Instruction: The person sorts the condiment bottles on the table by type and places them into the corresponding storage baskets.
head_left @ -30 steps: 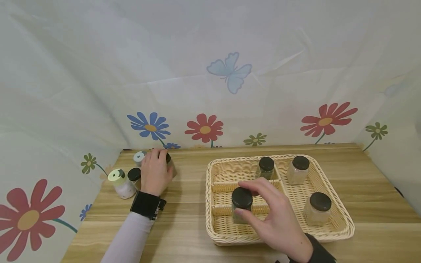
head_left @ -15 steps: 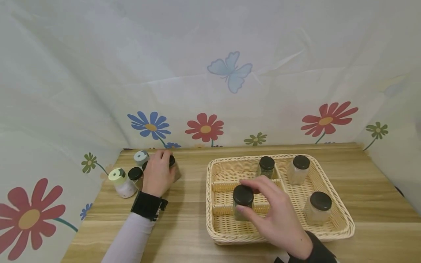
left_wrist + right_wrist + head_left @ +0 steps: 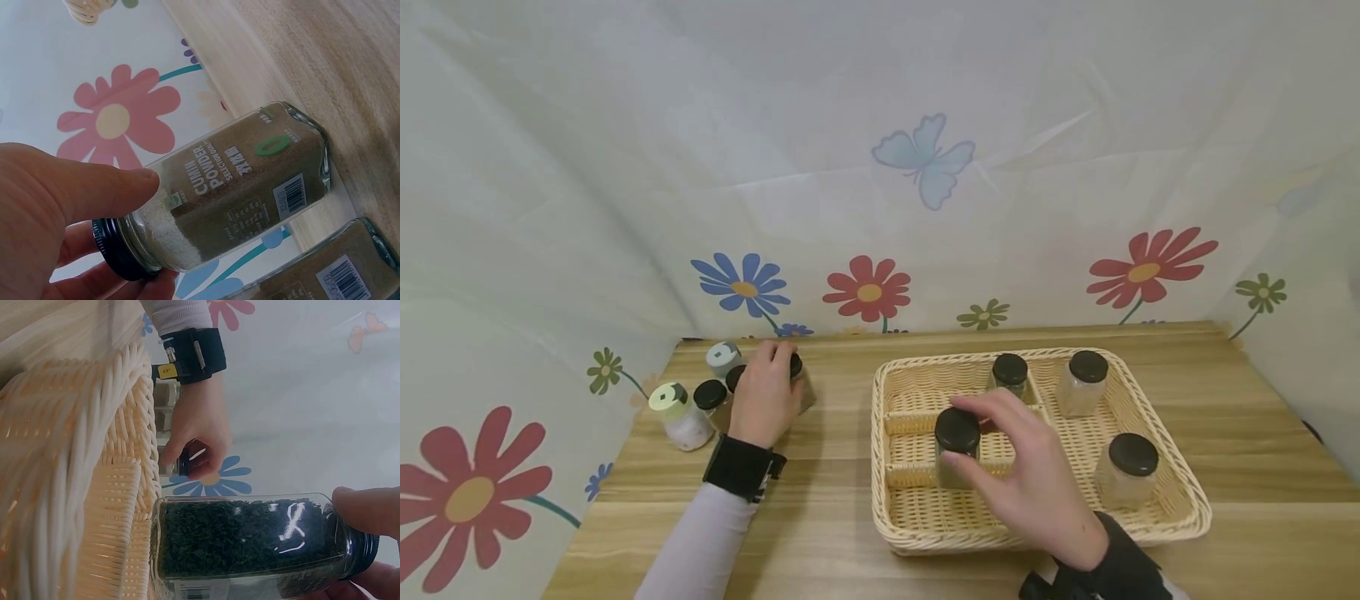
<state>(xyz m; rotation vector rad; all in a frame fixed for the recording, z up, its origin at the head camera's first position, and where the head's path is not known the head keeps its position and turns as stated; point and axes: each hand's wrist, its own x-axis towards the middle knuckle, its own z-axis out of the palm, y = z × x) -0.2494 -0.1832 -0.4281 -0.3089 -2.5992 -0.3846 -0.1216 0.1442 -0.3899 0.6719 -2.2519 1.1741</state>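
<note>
At the back left, my left hand (image 3: 765,400) grips the neck of a glass jar labelled cumin powder (image 3: 231,187), just under its black lid. A second jar (image 3: 337,269) stands beside it in the left wrist view. Over the left part of the wicker basket (image 3: 880,500), my right hand (image 3: 1030,467) pinches the black-lidded top of a jar of dark green flakes (image 3: 244,537) between thumb and fingers. Whether this jar's base touches the basket I cannot tell.
Left of my left hand stand a bottle with a yellow-green lid (image 3: 685,421), one with a white lid (image 3: 723,357) and black-lidded jars (image 3: 711,396). Inside the basket are three more jars (image 3: 1009,373), (image 3: 1081,387), (image 3: 1126,475). A flowered cloth (image 3: 805,208) hangs behind.
My left hand has moved slightly right with the cumin jar, away from the neighbouring jars. My right hand has shifted a little up and right in the head view with its jar.
</note>
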